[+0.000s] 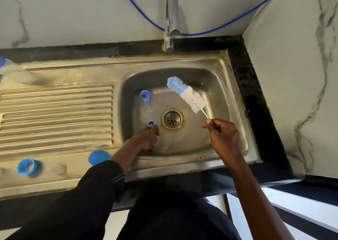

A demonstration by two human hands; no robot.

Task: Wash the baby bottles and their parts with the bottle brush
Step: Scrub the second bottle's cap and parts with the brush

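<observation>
Brush (186,93), bristly, over dull steel sink (206,75)

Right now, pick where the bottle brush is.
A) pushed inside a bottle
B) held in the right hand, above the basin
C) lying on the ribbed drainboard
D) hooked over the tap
B: the right hand pinches the bottle brush by its thin wire handle, with the bristle head raised over the sink basin and touching no bottle.

Brush (186,94) blue-tipped w/ white bristles; blurry cap (27,166) prob. blue; wall (73,10) grey-veined.
</observation>
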